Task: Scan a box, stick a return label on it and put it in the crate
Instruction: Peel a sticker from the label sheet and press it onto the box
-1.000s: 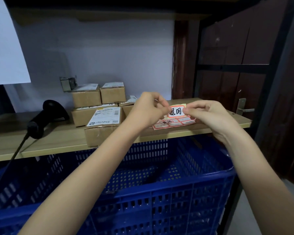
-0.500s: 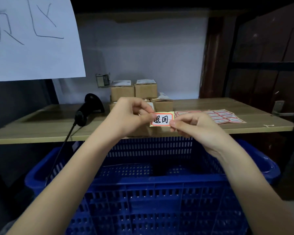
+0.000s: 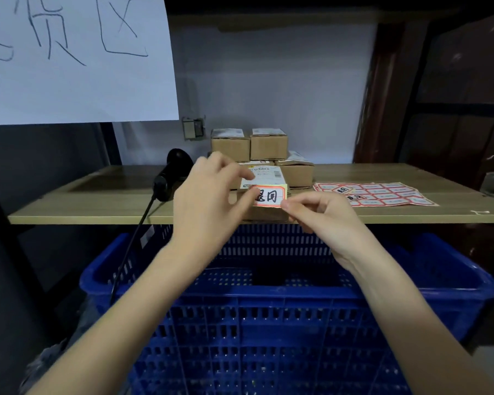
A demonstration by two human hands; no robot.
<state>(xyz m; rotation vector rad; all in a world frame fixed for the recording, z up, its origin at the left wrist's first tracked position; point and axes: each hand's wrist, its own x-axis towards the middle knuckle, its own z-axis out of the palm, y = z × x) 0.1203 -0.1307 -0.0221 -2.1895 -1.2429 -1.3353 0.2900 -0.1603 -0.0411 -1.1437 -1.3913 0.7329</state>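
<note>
A red-bordered return label (image 3: 269, 196) with black handwriting is held between both hands, just in front of a small cardboard box (image 3: 264, 178) at the shelf's front edge. My left hand (image 3: 208, 203) pinches the label's left end with thumb and forefinger. My right hand (image 3: 322, 212) pinches its lower right corner. The box carries a white shipping label on top; its front face is mostly hidden by the label and my hands. A blue plastic crate (image 3: 268, 309) stands below the shelf, under my arms.
Several more cardboard boxes (image 3: 248, 143) are stacked behind. A black barcode scanner (image 3: 171, 172) lies left of them, its cable hanging down. A sheet of red labels (image 3: 382, 193) lies on the wooden shelf (image 3: 83, 203) at right. A handwritten paper sign (image 3: 74, 55) hangs top left.
My view has swung left and moved closer. Both hands carried the label from over the label sheet to just in front of the front box.
</note>
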